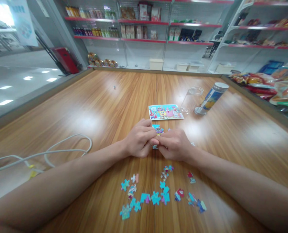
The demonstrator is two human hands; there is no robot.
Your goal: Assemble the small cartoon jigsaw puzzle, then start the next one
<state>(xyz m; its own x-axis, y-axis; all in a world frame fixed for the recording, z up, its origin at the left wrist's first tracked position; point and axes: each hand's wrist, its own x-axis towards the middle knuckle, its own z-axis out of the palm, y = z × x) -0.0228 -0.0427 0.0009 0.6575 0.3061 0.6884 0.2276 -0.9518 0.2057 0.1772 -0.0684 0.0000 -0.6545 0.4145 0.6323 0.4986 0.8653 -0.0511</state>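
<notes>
My left hand (139,139) and my right hand (174,144) meet at the middle of the wooden table (85,106), fingers curled and pinched together on joined puzzle pieces (158,130) that show between them. Several loose puzzle pieces (156,191), mostly turquoise, lie scattered near me, between my forearms. Beyond my hands lies a colourful cartoon reference picture (165,112).
A clear cylindrical tube (192,99) and a printed lid or canister (212,98) lie tipped right of the picture. A white cable (49,152) loops on the left. Snack packets (267,84) pile at the right edge. Store shelves (144,29) stand behind.
</notes>
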